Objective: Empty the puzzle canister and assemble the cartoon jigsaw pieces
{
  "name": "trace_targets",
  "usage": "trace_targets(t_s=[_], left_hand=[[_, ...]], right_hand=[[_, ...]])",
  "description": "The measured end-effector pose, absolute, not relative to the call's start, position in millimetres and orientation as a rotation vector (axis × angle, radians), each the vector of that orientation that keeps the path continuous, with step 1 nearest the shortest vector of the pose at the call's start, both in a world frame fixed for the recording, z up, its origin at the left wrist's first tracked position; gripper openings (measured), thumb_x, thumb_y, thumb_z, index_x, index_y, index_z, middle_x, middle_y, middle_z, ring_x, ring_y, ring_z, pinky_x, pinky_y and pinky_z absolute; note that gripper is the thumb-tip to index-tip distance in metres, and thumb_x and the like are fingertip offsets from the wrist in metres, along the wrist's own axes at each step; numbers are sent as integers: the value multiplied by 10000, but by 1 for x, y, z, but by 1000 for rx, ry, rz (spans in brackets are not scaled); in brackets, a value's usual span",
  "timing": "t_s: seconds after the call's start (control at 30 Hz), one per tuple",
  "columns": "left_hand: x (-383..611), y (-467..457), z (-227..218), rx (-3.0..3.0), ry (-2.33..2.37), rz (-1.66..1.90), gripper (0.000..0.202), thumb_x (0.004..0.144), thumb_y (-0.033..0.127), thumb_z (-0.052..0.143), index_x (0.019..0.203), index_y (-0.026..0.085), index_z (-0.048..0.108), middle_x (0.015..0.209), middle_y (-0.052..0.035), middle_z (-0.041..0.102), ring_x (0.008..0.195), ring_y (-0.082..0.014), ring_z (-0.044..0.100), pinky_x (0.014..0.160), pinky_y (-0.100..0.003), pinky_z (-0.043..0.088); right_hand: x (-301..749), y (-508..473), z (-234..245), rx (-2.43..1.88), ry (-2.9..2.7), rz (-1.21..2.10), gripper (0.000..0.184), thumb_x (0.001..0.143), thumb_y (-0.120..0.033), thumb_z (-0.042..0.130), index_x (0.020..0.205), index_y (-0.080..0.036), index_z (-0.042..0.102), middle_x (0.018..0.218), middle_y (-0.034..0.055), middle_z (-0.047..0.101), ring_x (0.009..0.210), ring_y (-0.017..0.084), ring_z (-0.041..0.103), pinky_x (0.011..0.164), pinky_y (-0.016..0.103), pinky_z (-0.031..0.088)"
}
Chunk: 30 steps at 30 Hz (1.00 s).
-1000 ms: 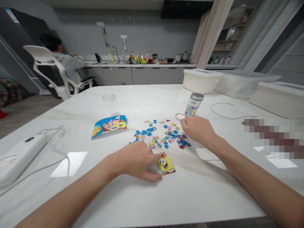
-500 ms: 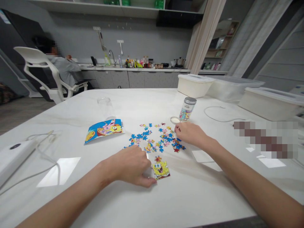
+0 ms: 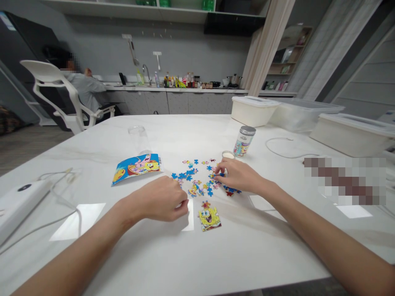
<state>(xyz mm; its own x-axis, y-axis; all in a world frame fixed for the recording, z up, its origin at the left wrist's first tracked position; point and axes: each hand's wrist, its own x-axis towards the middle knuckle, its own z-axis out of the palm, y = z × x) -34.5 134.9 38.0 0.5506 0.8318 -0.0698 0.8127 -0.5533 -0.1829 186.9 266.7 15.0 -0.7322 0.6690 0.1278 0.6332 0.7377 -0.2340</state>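
Observation:
My right hand reaches into the right side of the loose jigsaw pieces. Its thumb and forefinger close on a small blue puzzle piece. Left of the joined puzzle section, my left hand hovers low over the table with curled fingers; whatever they may hold is hidden. That joined section shows a yellow cartoon face, with a red flower piece on top. Behind my left hand lies a curved picture sheet with the same characters. A printed tin stands beyond my right hand, a round lid beside it.
A clear jar stands behind the picture sheet. White storage boxes line the far right of the table. A white power strip with cables lies at left. A person sits at the back left near the counter.
My left hand has drawn back leftward, away from the joined section, and its thumb has curled in. My right hand has shifted left from beside the lid onto the loose pieces.

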Motion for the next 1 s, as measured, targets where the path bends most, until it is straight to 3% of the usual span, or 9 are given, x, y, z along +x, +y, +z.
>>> trace_targets(t_s=[0.13,0.27,0.47,0.6,1.0], left_hand=[[-21,130,32,-2641,-1334,211,295,948,364,425,855,171,627,497,-7,568,417,-161,459,450,-305,178],[-16,129,27,-2665,-1301,233,368,957,490,440,1068,170,585,513,11,587,432,-184,526,437,-296,217],[-13,128,23,-2738,-1314,230,524,892,607,533,1193,181,580,560,-5,632,485,-200,596,445,-279,279],[-11,127,24,-2737,-1325,235,548,858,631,569,1174,184,604,552,-6,636,484,-202,602,444,-277,278],[-15,128,25,-2792,-1208,192,494,903,531,554,1279,210,564,547,11,628,455,-175,568,424,-284,209]], right_hand=[[184,266,8,-999,-2731,333,89,829,-256,637,871,-191,682,912,47,646,831,181,589,663,281,385],[182,265,8,-994,-2706,425,50,791,-204,651,834,-184,669,898,43,650,794,165,580,651,275,380],[182,262,19,-877,-2638,861,35,788,-156,634,783,-171,665,746,12,679,697,131,592,623,248,415],[183,260,26,-608,-2675,1194,104,814,-192,624,860,-173,715,860,27,705,694,113,596,603,227,448],[184,258,27,-494,-2794,1345,143,806,-140,592,866,-146,722,821,34,730,722,122,641,644,232,491]])
